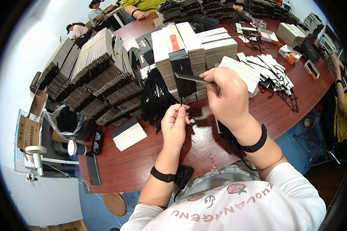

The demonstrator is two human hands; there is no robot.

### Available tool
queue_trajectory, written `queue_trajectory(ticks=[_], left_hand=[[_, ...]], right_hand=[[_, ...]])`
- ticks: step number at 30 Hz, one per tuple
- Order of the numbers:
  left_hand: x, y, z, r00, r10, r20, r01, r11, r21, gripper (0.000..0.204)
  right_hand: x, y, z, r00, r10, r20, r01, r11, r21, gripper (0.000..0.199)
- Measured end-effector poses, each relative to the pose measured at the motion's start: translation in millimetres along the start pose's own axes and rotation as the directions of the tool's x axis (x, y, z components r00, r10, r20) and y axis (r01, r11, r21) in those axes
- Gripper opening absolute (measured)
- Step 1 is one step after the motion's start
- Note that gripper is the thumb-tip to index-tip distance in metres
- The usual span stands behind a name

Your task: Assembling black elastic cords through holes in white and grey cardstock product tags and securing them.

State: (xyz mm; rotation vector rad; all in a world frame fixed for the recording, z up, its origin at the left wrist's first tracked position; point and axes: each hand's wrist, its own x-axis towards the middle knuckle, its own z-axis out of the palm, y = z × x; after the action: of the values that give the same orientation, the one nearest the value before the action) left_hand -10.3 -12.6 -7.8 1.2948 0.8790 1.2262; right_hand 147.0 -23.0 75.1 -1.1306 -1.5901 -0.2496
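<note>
My right hand (pixel 228 96) is closed around a thin, flat dark card (pixel 192 77) seen nearly edge-on, level in front of the stacks. Lower down and to its left, my left hand (pixel 176 122) pinches a thin black cord (pixel 181 103) between thumb and forefinger. Behind the hands a stack of black cards (pixel 180 61) leans against tall piles of white cards (pixel 162 48). A bundle of black cords (pixel 158 92) hangs left of these piles. An orange-red tool handle (pixel 175 42) lies on top of them.
Tall stacks of corded cards (pixel 100 69) fill the table's left. A small white card pile (pixel 130 136) lies nearer me. Loose corded tags (pixel 272 71) and small orange-white boxes (pixel 290 54) are on the right. Other people sit across the table (pixel 219 140) and around the room.
</note>
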Motion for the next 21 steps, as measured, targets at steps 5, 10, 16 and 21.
queue_trajectory(ticks=[5,10,16,21], left_hand=[[-4.0,1.0,-2.7,0.996,0.073,0.050,-0.064,0.985,-0.162,0.014],[-6.5,-0.2,-2.1,0.992,0.119,0.035,-0.109,0.969,-0.222,0.016],[-9.0,-0.9,-6.1,0.979,0.165,0.116,-0.127,0.951,-0.283,0.015],[-10.7,2.3,-3.9,0.977,0.158,0.145,-0.115,0.957,-0.267,0.017]], right_hand=[[-10.9,-0.8,-9.3,0.881,0.029,0.472,-0.071,0.995,0.071,0.011],[2.9,-5.0,1.6,0.803,0.340,0.489,-0.581,0.629,0.517,0.024],[20.3,-7.9,17.5,0.816,0.366,0.448,-0.569,0.652,0.502,0.015],[12.2,3.4,19.9,0.843,0.355,0.404,-0.526,0.700,0.482,0.015]])
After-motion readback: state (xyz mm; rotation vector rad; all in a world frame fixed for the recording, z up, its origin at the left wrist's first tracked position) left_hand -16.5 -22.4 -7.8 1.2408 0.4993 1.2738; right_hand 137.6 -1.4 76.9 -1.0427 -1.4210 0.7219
